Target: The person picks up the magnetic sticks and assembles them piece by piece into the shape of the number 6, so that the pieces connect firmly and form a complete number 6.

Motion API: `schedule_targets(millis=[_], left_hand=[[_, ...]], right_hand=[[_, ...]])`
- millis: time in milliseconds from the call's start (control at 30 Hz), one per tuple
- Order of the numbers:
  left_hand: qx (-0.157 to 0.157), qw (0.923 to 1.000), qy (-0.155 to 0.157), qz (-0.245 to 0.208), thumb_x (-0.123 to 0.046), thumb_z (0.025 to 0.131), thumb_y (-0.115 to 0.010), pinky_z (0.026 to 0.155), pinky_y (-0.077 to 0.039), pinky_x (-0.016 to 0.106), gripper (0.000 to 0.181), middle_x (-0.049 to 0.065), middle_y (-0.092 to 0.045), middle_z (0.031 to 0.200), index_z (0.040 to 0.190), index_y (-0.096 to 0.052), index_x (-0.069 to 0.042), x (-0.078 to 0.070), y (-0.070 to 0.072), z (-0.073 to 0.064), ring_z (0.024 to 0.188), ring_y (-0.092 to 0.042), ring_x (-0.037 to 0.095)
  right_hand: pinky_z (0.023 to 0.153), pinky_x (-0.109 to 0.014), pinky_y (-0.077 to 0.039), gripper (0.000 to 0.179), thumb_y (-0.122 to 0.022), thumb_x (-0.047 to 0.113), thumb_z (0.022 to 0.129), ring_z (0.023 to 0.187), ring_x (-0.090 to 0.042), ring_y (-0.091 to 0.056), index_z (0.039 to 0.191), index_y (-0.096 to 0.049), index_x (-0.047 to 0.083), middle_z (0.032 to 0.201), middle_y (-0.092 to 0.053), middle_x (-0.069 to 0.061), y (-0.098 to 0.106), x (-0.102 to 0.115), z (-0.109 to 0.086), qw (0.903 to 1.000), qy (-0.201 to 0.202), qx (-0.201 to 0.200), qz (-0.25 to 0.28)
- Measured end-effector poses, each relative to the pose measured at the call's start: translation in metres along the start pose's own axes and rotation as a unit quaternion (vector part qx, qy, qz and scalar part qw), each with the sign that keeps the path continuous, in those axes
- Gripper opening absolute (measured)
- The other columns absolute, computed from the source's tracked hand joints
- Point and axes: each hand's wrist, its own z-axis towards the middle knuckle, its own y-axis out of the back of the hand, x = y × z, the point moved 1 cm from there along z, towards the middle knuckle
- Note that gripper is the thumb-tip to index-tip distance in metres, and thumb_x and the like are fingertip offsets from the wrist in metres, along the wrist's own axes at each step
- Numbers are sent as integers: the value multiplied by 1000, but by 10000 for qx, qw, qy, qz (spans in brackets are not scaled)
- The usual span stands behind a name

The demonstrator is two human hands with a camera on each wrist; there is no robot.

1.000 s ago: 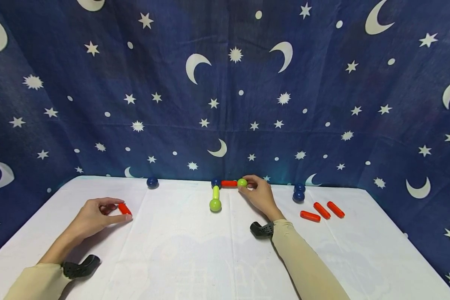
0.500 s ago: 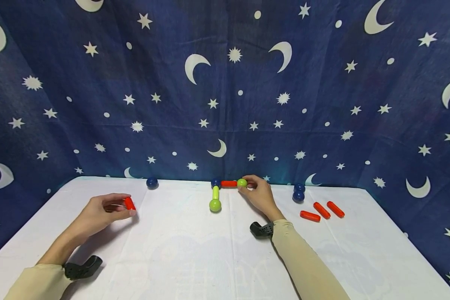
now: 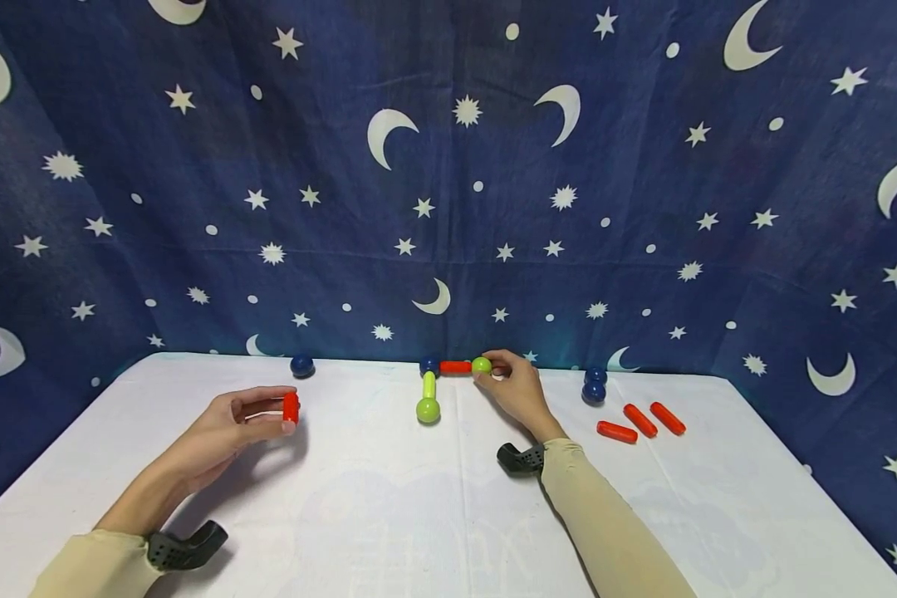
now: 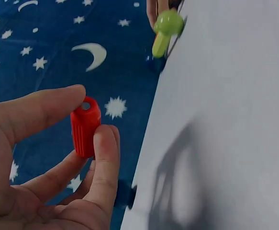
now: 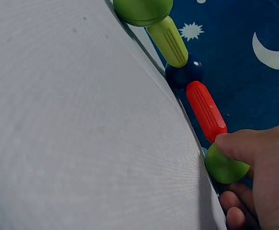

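Between thumb and fingertips my left hand (image 3: 227, 432) pinches a red magnetic rod (image 4: 85, 128), raised above the table with its metal-dotted end showing in the left wrist view. At the table's back, my right hand (image 3: 522, 390) grips a green ball (image 5: 225, 164) between thumb and fingers. That ball meets one end of another red rod (image 5: 206, 110). The rod's other end touches a blue ball (image 5: 184, 72). From the blue ball a yellow-green rod (image 3: 429, 385) runs toward the front to a second green ball (image 3: 428, 410).
A lone blue ball (image 3: 302, 365) lies at the back left of the white table (image 3: 389, 515). To the right are two touching blue balls (image 3: 594, 392) and several loose rods, including a red rod (image 3: 668, 418). A dark blue star-patterned cloth (image 3: 329, 166) hangs behind.
My left hand has moved right with its red rod, which has turned from slanted to nearly upright. The right hand and the joined pieces have stayed in place.
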Motion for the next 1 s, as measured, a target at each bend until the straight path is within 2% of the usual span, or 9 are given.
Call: schedule_targets(millis=[167,400,533,767,1000], left_hand=[[351,9986,-24,-403,-10,89,-76,92,-48,24,72,15,-60,130,148,-40,9,-1,-14,1,110,-61,16],[1108,9884,-56,-1037,-6,90,-73,93,-51,30,70,18,-56,135,150,-38,7,-2,-48,10,113,-62,22],[1398,9845,-66,-1057,-7,88,-75,92,-51,31,66,21,-59,132,146,-45,6,-6,-72,16,113,-61,23],[1870,9755,-302,-1115,-5,88,-75,90,-53,30,58,21,-67,119,139,-51,10,-12,-108,28,105,-65,21],[1961,9736,-263,-1142,-5,88,-76,88,-53,30,56,24,-66,121,137,-54,10,-13,-131,37,104,-66,20]], right_hand=[[86,-39,-50,35,-80,12,86,96,-25,-61,119,-71,4,105,-69,-10,0,0,0,10000,9,8,-3],[87,-40,-50,36,-81,12,86,96,-26,-61,120,-71,4,105,-69,-10,0,0,0,10000,-12,19,12],[87,-40,-50,36,-80,12,86,96,-25,-61,120,-71,4,106,-69,-10,-1,0,0,10000,-30,41,-20],[87,-40,-51,36,-80,14,87,97,-25,-61,120,-71,4,106,-69,-10,-1,-1,1,10000,-53,49,0],[88,-40,-51,35,-79,15,87,97,-25,-62,120,-70,4,107,-69,-10,-1,-1,2,9999,-107,73,-14]])
